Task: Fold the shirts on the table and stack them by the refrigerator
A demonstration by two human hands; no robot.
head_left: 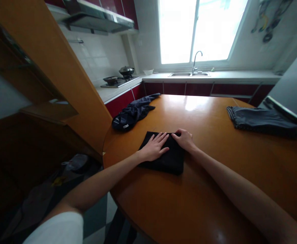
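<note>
A black garment, folded into a flat, roughly square bundle, lies on the wooden table. My left hand rests flat on top of it with the fingers spread. At the far right corner, my right hand pinches the edge of the fabric between thumb and fingers. What kind of garment it is cannot be made out.
A crumpled dark blue garment lies at the table's left far edge. Folded grey jeans lie on the right. Beyond are a stove with a lidded wok and a sink. A wooden partition stands left.
</note>
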